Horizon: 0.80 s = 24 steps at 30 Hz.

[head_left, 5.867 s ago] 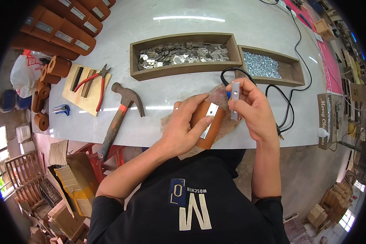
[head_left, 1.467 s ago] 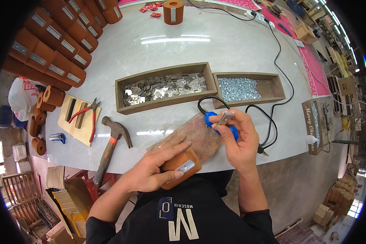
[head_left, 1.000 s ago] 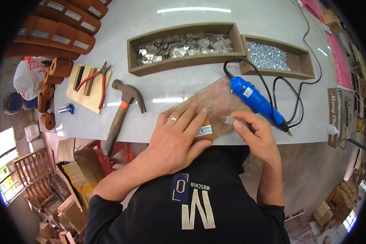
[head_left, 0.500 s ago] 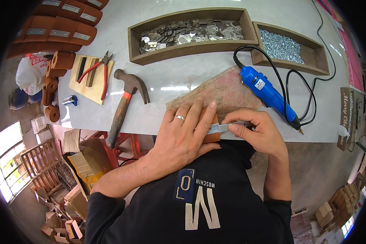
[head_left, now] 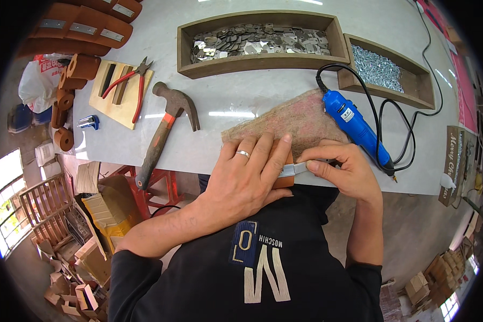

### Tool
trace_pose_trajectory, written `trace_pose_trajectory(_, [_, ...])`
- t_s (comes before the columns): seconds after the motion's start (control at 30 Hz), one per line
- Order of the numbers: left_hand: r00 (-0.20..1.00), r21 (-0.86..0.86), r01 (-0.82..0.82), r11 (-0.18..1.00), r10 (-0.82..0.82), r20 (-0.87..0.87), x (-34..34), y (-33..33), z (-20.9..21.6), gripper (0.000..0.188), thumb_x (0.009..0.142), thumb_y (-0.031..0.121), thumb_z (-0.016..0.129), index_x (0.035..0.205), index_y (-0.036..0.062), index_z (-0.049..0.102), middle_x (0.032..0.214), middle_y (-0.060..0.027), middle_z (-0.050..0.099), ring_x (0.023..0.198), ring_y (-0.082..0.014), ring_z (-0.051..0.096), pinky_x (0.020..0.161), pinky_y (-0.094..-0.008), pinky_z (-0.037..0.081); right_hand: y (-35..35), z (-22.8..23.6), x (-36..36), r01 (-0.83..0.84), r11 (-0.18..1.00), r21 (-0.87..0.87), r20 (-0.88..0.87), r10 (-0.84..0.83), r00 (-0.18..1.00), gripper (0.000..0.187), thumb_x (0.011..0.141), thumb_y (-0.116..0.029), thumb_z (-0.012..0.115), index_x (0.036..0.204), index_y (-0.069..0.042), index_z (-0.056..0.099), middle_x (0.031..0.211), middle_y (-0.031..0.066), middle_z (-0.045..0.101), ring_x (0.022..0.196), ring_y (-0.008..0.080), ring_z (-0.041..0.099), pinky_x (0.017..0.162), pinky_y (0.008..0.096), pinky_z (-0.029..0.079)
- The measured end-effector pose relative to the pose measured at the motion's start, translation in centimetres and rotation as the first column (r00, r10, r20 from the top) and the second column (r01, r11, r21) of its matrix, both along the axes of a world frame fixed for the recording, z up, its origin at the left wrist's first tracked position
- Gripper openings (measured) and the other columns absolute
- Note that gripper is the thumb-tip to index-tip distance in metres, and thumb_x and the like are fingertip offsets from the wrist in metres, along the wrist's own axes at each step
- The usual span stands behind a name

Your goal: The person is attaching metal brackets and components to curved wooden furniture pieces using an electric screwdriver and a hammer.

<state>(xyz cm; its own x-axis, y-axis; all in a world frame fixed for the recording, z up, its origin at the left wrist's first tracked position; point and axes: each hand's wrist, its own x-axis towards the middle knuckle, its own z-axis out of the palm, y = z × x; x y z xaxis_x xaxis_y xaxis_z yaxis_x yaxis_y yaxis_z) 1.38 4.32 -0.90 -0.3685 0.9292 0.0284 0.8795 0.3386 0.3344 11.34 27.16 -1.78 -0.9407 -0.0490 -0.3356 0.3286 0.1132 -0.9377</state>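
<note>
At the near edge of the table, my left hand (head_left: 247, 169) lies over a brown block (head_left: 284, 183), a ring on one finger. Its fingers stretch across the top and the thumb sits along the near side, clamping the block. A silver metal plate (head_left: 287, 170) shows on the block beside the index finger. My right hand (head_left: 349, 169) is closed, pinching a thin grey metal strip (head_left: 300, 167) between thumb and fingers. The strip's end meets or overlaps the plate; I cannot tell which. Behind both hands lies a worn brown cloth-like pad (head_left: 300, 118).
Left of the hands lie a hammer (head_left: 166, 129) and red-handled pliers (head_left: 140, 88) on a board (head_left: 118, 115). A blue corded power tool (head_left: 354, 126) lies at right. Wooden trays hold metal plates (head_left: 263, 42) and small fasteners (head_left: 378, 67). Brown curved pieces (head_left: 83, 27) stand far left.
The view has shifted slightly. My right hand has moved a little with the strip, whose end has tilted and shows more plainly. My left hand keeps its hold on the block.
</note>
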Motion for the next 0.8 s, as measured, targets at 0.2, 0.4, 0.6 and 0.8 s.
trace_pose_trajectory(0.2, [1.0,0.007,0.003,1.0,-0.003,0.0,0.0,0.0,0.0,0.1,0.068,0.051,0.082,0.146,-0.0011,0.047,0.129,-0.0186,0.058,0.112,-0.0333,0.059,0.093,-0.0445,0.046,0.1,0.0,-0.3,-0.018,0.999,0.027,-0.003,0.018,1.0,0.015,0.093,-0.012,0.073,0.105,-0.002,0.076,0.086,0.0062,0.067,0.078,0.0133,0.06,0.07,0.0282,0.046])
trace_pose_trajectory(0.4, [1.0,0.003,0.003,1.0,-0.003,-0.002,0.1,0.0,0.0,0.1,0.068,0.051,0.082,0.146,-0.0019,0.047,0.129,-0.0184,0.058,0.112,-0.033,0.059,0.093,-0.0447,0.045,-0.5,0.0,0.0,0.035,0.999,0.031,-0.013,-0.035,0.999,0.016,0.092,-0.012,0.073,0.103,-0.001,0.075,0.085,0.0068,0.068,0.075,0.013,0.06,0.066,0.0285,0.046])
trace_pose_trajectory(0.6, [1.0,-0.03,0.016,0.999,-0.017,-0.025,0.3,0.1,-0.2,0.099,0.07,0.053,0.081,0.145,-0.0019,0.047,0.127,-0.0172,0.057,0.112,-0.0325,0.058,0.092,-0.0448,0.045,-2.1,1.3,0.4,0.116,0.98,0.162,0.024,-0.122,0.992,0.015,0.09,-0.011,0.073,0.101,-0.001,0.076,0.081,0.0087,0.067,0.068,0.0147,0.06,0.061,0.0295,0.046])
trace_pose_trajectory(0.8, [1.0,-0.049,0.008,0.999,-0.009,-0.026,0.2,0.1,-0.1,0.099,0.07,0.054,0.081,0.145,-0.0016,0.047,0.127,-0.0169,0.057,0.111,-0.0323,0.058,0.092,-0.0448,0.044,-2.5,2.1,-0.2,0.037,0.98,0.194,0.057,-0.049,0.997,0.017,0.092,-0.009,0.07,0.106,-0.001,0.065,0.08,0.0052,0.064,0.074,0.0123,0.058,0.066,0.0272,0.044])
